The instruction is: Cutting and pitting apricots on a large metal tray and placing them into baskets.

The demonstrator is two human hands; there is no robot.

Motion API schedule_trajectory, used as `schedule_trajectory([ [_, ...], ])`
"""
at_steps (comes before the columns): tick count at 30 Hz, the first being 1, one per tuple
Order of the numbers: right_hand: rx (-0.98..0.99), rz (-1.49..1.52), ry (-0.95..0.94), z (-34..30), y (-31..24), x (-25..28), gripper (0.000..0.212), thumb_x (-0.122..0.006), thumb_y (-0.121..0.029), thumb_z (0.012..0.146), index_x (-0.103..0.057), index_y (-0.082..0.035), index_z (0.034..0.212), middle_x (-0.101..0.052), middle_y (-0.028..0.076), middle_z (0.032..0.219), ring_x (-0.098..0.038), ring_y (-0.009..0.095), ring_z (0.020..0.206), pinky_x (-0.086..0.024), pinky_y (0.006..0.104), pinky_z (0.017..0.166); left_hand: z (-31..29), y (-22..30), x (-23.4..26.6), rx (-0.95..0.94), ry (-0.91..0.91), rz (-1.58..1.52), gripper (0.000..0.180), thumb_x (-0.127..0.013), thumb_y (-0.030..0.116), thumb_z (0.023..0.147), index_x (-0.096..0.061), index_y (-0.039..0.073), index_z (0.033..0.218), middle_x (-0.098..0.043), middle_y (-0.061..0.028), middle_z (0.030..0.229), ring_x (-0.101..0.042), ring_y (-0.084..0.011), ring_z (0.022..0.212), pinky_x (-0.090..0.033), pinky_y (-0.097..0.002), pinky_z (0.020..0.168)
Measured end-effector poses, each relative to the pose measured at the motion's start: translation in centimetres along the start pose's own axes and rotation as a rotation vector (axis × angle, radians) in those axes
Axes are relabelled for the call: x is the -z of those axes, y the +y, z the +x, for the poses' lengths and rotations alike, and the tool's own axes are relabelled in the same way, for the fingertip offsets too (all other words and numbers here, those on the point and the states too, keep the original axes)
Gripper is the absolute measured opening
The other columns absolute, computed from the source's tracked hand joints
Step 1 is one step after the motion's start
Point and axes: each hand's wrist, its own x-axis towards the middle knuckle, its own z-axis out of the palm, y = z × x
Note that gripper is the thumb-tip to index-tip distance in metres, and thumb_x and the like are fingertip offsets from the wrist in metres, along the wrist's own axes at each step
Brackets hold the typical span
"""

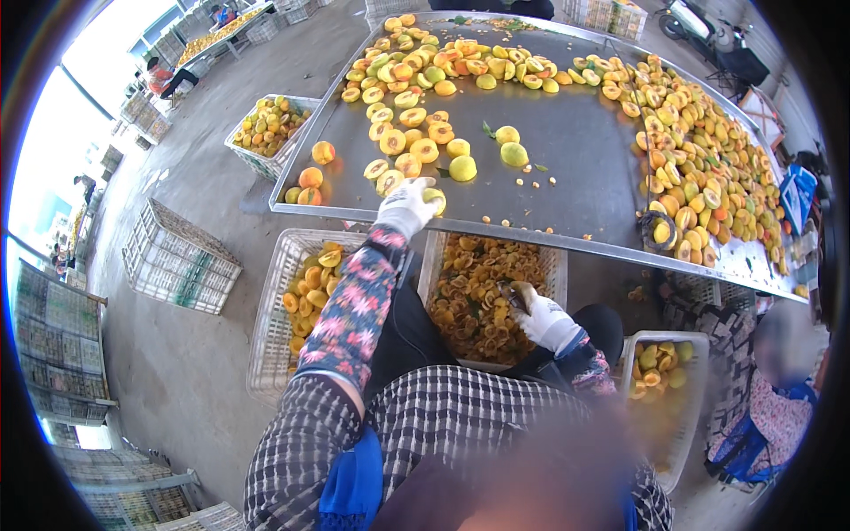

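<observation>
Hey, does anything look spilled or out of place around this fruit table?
Mostly orderly. Small brown pits lie scattered over the grey metal table near its front edge, and a few green leaves sit among the halved yellow-orange fruit.

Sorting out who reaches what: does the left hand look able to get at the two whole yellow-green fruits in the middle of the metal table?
Probably yes: the left hand rests at the table's near edge, with bare metal between it and the whole fruits.
</observation>
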Motion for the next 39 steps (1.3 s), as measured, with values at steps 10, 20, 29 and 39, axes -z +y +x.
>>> schedule_trajectory([
  [10,0.050,0.138,0.091,-0.3,-0.3,0.4,0.043,-0.057,-0.025,0.090,-0.045,-0.001,0.124,-0.063,0.025,0.100,-0.061,0.040,0.094,-0.047,0.0409,0.081,1.0,2.0,-1.5,0.304,-0.064,-1.813,0.039,-0.054,0.029,0.090,-0.055,0.005,0.120,-0.062,-0.0140,0.112,-0.063,-0.0285,0.099,-0.054,-0.0445,0.079],
  [20,0.483,0.124,0.560,3.0,-6.2,1.9,0.032,-0.056,-0.016,0.091,-0.043,-0.002,0.117,-0.062,0.024,0.078,-0.061,0.042,0.072,-0.047,0.0472,0.060,-4.9,8.8,-2.5,0.367,-0.315,-2.081,0.044,-0.036,0.036,0.098,-0.051,0.002,0.123,-0.060,-0.0199,0.114,-0.061,-0.0309,0.101,-0.050,-0.0434,0.090],
  [29,0.409,0.098,0.594,3.0,-5.1,0.1,0.031,-0.054,-0.018,0.091,-0.044,0.001,0.114,-0.061,0.024,0.072,-0.061,0.042,0.066,-0.047,0.0484,0.055,-6.1,10.7,-3.7,0.287,-0.089,-1.854,0.049,-0.039,0.046,0.099,-0.054,0.001,0.112,-0.063,-0.0180,0.101,-0.064,-0.0251,0.086,-0.054,-0.0346,0.077],
  [39,0.383,0.136,0.369,2.7,-4.2,0.0,0.027,-0.054,-0.019,0.091,-0.045,0.001,0.107,-0.061,0.026,0.074,-0.061,0.043,0.070,-0.047,0.0481,0.060,-6.4,10.1,-3.8,0.318,-0.190,-1.764,0.038,-0.048,0.036,0.098,-0.057,-0.001,0.102,-0.064,-0.0137,0.089,-0.065,-0.0234,0.079,-0.055,-0.0333,0.071],
])
